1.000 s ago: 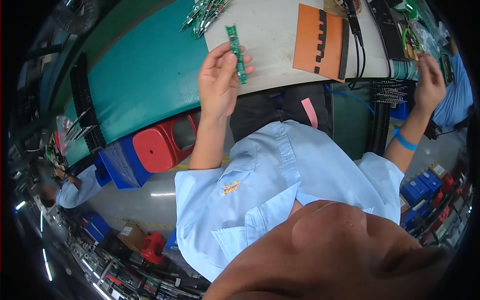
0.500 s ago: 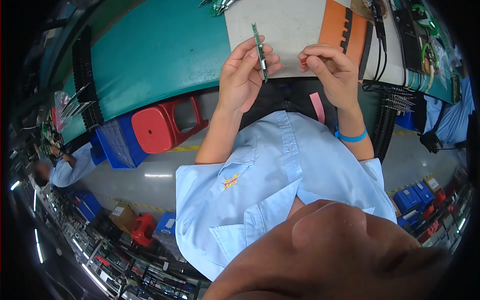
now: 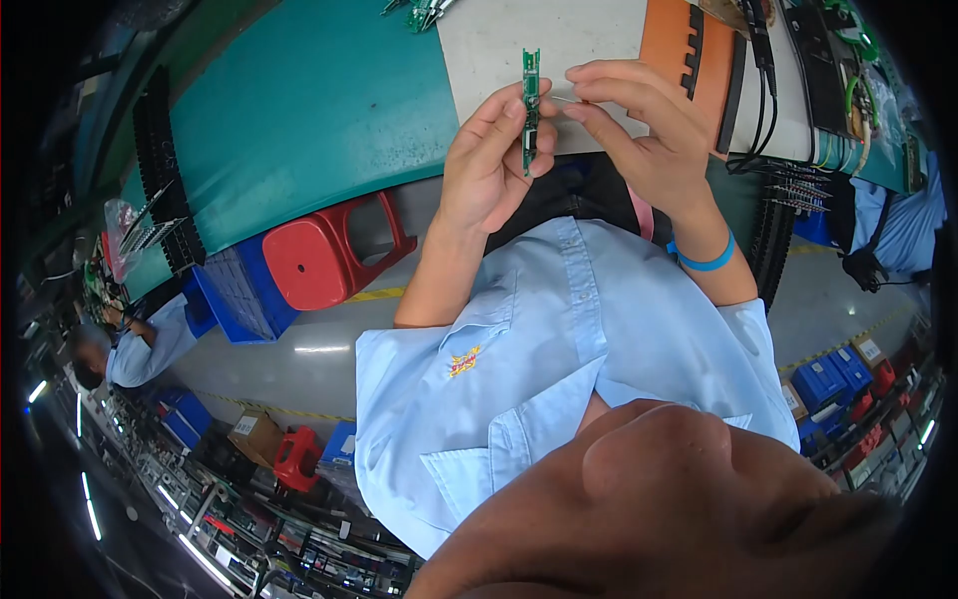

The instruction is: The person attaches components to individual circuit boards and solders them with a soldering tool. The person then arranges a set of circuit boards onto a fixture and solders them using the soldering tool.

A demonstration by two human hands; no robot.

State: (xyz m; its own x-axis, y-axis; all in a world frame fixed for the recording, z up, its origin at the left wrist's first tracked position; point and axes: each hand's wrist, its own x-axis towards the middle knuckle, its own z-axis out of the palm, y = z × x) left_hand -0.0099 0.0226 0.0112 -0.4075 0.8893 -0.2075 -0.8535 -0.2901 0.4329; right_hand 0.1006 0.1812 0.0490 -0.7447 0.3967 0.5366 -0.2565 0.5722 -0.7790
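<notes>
My left hand (image 3: 491, 150) is closed on the edges of a narrow green circuit board (image 3: 531, 110), its long side pointing away from me and dark and metallic components on it. Facing it, my right hand (image 3: 649, 125) pinches a small part with thin pale leads (image 3: 565, 98) between thumb and fingers. These leads reach toward the middle of the board; whether they touch it I cannot tell. The fingertips hide most of the small part. Both hands are above the near edge of the bench (image 3: 329, 110).
Several green boards (image 3: 424, 12) lie at the far side of the bench. On the right are an orange strip (image 3: 671, 50) and black cables (image 3: 766, 95). A red stool (image 3: 309, 262) and blue crate (image 3: 239, 290) stand on the left. Another person (image 3: 150, 344) works farther left.
My left hand has turned the board so its component face shows more. My right hand has moved left, bringing the small part up to the board.
</notes>
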